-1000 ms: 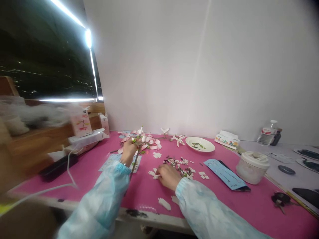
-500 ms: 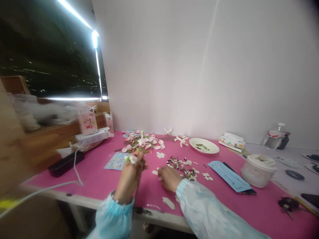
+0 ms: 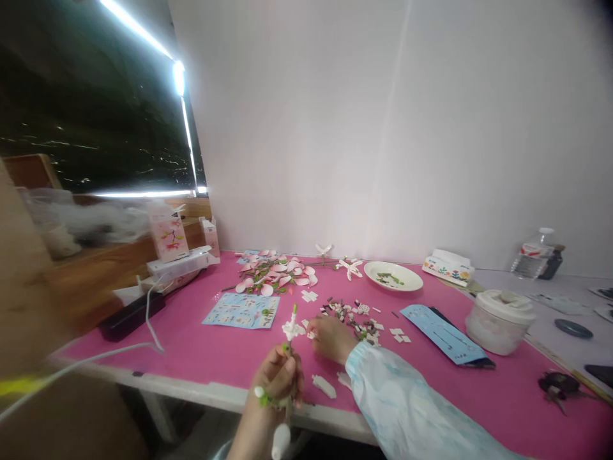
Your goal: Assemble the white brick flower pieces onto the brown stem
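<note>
My left hand [image 3: 280,377] is closed around the stem of a building-block flower branch [image 3: 293,327]. At its upper end are a white blossom core and a green tip; white and green buds show by my wrist. My right hand [image 3: 331,338], its fingers pinched together, is low over the table, just right of the blossom. Small white pieces show at its fingertips, partly hidden by the fingers. A long white piece [image 3: 324,386] lies below it. Loose small bricks [image 3: 366,331] in white, brown and green are spread beyond the right hand.
Pink petal branches [image 3: 275,271] lie at the back left, behind a blue instruction sheet [image 3: 239,311]. A white plate [image 3: 414,282] holds green pieces. To the right are a blue booklet [image 3: 443,335], a lidded tub [image 3: 498,326] and keys [image 3: 558,386]. A white cable [image 3: 153,326] crosses the left side.
My left hand has come down and right, tilting the branch so its blossom end now sits beside my right hand. The instruction sheet is uncovered. My right hand has shifted only slightly.
</note>
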`<state>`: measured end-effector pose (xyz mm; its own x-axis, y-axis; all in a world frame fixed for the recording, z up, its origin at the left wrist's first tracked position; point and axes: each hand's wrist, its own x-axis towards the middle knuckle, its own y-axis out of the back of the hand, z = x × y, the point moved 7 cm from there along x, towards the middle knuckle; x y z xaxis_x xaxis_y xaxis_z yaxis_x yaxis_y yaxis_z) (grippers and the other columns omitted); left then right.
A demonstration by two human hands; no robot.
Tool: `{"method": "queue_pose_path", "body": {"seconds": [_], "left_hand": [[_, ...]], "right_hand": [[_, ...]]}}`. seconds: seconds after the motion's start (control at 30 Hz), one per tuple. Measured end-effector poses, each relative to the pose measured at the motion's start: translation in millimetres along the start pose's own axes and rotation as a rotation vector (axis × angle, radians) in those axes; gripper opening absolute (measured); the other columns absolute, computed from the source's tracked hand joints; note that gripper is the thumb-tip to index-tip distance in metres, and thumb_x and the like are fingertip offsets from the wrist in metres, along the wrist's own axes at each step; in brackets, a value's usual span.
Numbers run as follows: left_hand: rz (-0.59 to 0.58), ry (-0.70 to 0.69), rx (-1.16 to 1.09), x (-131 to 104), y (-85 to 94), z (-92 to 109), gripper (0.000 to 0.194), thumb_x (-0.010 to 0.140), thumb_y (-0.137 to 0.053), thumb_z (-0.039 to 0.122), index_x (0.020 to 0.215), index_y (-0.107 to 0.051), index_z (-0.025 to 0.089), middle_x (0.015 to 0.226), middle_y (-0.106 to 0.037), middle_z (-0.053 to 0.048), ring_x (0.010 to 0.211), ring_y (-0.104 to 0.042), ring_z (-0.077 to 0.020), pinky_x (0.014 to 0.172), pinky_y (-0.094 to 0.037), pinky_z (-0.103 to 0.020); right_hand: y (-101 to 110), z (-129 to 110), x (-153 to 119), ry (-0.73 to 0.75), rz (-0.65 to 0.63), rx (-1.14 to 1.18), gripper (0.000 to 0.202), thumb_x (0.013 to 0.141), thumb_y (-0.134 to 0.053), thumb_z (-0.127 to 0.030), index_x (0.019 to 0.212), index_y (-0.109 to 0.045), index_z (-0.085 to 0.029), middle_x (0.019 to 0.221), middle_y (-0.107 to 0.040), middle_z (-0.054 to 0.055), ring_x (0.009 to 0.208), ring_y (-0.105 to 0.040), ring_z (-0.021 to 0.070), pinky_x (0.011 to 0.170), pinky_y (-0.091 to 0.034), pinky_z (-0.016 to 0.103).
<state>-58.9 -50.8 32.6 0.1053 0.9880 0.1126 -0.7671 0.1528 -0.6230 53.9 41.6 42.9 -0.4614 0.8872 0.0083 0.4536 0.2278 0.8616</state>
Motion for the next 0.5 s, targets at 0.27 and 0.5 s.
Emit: {"method": "queue_pose_path", "body": {"seconds": [0.27, 0.5], "left_hand": [[-0.086, 0.092, -0.066, -39.8, -15.5, -43.0, 0.039, 0.065, -0.077, 0.046, 0.088, -0.055, 0.025, 0.053, -0.059, 0.005, 0.033, -0.045, -0.0061, 0.031, -0.032, -0.016], [-0.093, 0.088, -0.118, -68.7, -26.9, -66.2, 0.037, 0.075, -0.067, 0.051, 0.094, -0.071, 0.020, 0.050, -0.049, 0.003, 0.042, -0.041, -0.0073, 0.044, -0.029, -0.021]], "right_hand": [[30.6, 5.3, -38.2, -0.124, 0.044, 0.802, 0.028, 0.093, -0.052, -0.033, 0.113, -0.054, -0.015, 0.101, -0.062, 0.004, 0.081, -0.063, 0.0148, 0.070, -0.054, 0.033], [20.4, 13.3, -120.6, -0.228, 0.021, 1.327, 0.013, 0.076, -0.054, -0.027, 0.087, -0.057, -0.022, 0.079, -0.058, 0.001, 0.061, -0.054, 0.0091, 0.054, -0.046, 0.019]]}}
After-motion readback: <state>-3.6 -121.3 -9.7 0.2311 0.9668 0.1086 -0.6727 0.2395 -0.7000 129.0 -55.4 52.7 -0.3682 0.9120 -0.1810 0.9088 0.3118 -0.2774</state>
